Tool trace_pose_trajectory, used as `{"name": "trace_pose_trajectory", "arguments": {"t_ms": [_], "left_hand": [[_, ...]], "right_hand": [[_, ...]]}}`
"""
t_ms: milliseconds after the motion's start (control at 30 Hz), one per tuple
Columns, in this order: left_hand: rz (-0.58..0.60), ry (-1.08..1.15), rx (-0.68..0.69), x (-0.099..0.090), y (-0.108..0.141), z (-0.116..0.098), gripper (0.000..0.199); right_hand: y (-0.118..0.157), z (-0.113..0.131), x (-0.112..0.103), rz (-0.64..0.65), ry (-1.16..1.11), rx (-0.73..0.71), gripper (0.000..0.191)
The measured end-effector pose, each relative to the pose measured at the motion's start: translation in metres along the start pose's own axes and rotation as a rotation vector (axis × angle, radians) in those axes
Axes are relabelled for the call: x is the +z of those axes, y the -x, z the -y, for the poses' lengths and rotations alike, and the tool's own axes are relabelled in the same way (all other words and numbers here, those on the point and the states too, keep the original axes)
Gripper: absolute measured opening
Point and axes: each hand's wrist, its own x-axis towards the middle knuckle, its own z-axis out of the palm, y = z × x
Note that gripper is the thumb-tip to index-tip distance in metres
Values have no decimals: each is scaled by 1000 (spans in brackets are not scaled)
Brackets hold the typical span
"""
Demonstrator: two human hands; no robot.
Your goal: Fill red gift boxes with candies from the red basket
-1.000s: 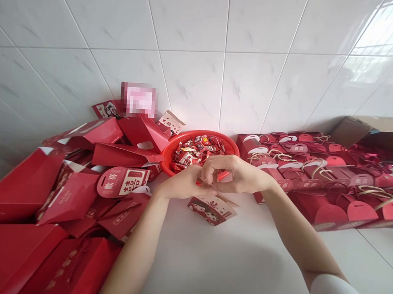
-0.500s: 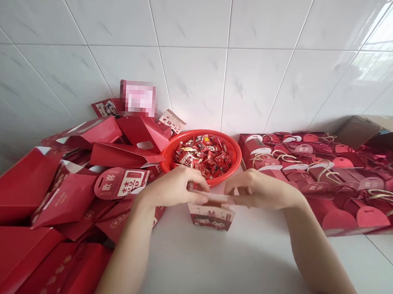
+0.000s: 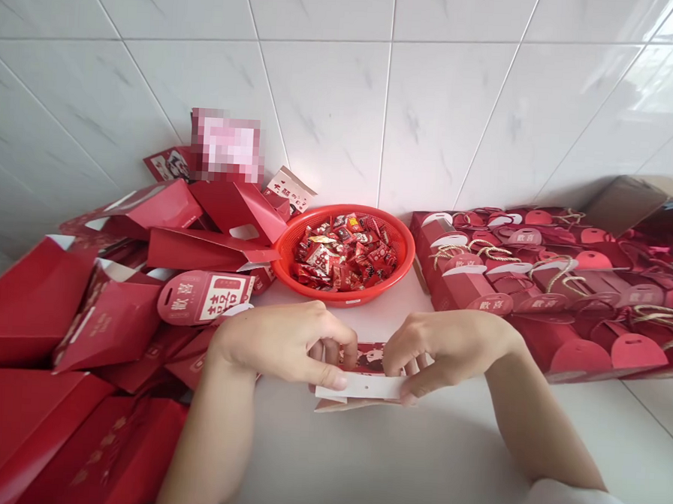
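A small printed paper gift box is between my hands in the middle of the white table. Its white flap, with a little hole in it, faces me, and a red printed panel shows behind. My left hand pinches the flap's left end with thumb and fingers. At the right end, my right hand grips the same flap, thumb on the near side. Just beyond stands a red plastic basket holding wrapped candies.
Red paper boxes and bags are heaped on the left. Rows of red gift boxes with rope handles fill a tray at the right, with a brown carton behind. A tiled wall closes off the back.
The box has tipped so its white flap now faces me, and both hands have come nearer with it. The whole view has tilted slightly.
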Motion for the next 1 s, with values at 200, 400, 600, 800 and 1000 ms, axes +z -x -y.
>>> {"name": "trace_pose_trajectory", "arguments": {"t_ms": [200,400,600,800,1000], "left_hand": [[-37,7,-29,1,-1,0,9],[-283,-45,-110,-3,-4,11,16],[-538,-153,-162,-9,-8,18,24],[-542,-115,-158,-10,-5,20,28],[-710,3,-123,-22,-11,45,43]], "right_hand": [[-1,3,-2,6,17,25,29],[-1,-10,-9,-242,96,93,34],[-11,-29,-14,-537,55,180,38],[-12,-35,-22,-593,-13,165,49],[-31,-66,-57,-940,26,225,38]]}}
